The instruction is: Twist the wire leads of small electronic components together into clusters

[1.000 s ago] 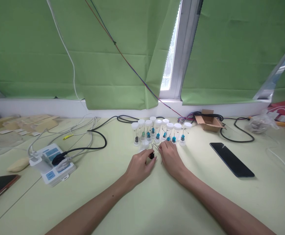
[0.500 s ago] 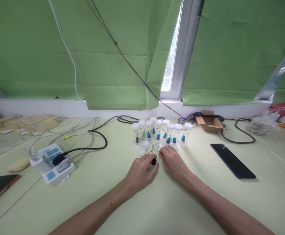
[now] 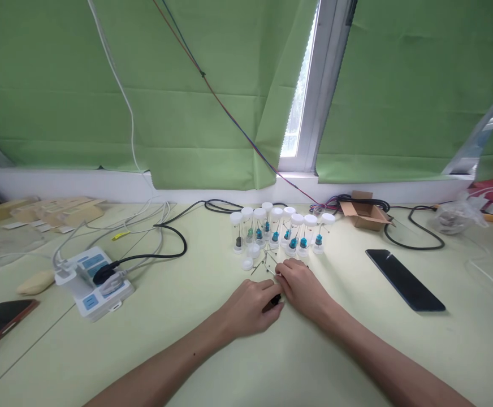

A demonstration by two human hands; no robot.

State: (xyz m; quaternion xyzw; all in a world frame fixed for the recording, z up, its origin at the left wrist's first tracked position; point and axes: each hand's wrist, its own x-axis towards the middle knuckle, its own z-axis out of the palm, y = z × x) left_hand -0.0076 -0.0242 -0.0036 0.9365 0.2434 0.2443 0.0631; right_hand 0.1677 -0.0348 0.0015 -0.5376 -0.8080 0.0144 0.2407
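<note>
In front of me, my left hand is closed around a small black piece, mostly covered by the fingers. My right hand is close beside it, fingertips pressed together on the table. One thin pale rod reaches to those fingertips; whether they grip it is hidden. Several thin metal pins lie loose just beyond the hands. Behind them stand several clear vials with white lids, each with a small teal, green or dark part and thin pins inside. Two loose white caps rest at the left of the pins.
A dark phone lies to the right. An open cardboard box and black cables are at the back right. On the left are a white power strip with plugs, a red-edged phone and yellowish blocks.
My left hand has shifted slightly right and nearer to me with the black piece, uncovering more of the pins. My right hand has come slightly nearer to me.
</note>
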